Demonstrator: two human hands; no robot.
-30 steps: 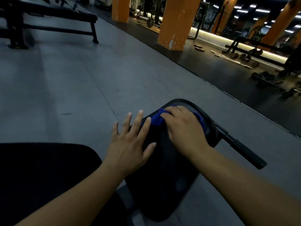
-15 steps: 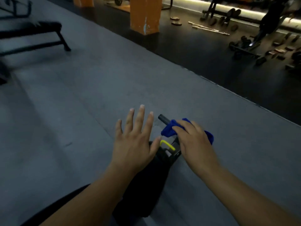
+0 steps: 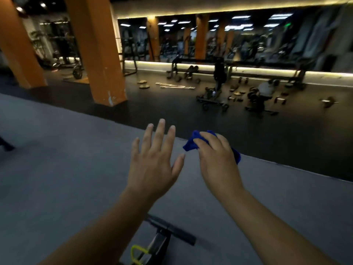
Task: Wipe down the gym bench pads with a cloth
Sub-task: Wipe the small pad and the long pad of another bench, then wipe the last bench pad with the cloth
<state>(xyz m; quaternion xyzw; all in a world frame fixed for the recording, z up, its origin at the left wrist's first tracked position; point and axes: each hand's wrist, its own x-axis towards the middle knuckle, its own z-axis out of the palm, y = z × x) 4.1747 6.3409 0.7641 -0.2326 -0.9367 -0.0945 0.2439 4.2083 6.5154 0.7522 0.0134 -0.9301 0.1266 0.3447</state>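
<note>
My right hand [image 3: 216, 161] is raised in mid-air, closed around a bunched blue cloth [image 3: 190, 144] that sticks out past the fingers on both sides. My left hand [image 3: 154, 163] hovers beside it with fingers spread and nothing in it. Both hands are above the grey floor, touching nothing. Of the bench only the black frame end bar [image 3: 172, 230] and a yellow pull handle [image 3: 136, 254] show at the bottom edge. The bench pads are out of view.
Grey matting [image 3: 57, 178] stretches ahead, then a darker floor strip. Two orange pillars [image 3: 95, 50] stand at the left. Dumbbells and weight gear [image 3: 254, 96] lie scattered on the dark floor before a mirrored wall. A person in dark clothes [image 3: 219, 73] stands far back.
The view has tilted up, so the bench pad dropped out of sight. Both hands lifted off the pad into the air; my right hand still holds the blue cloth.
</note>
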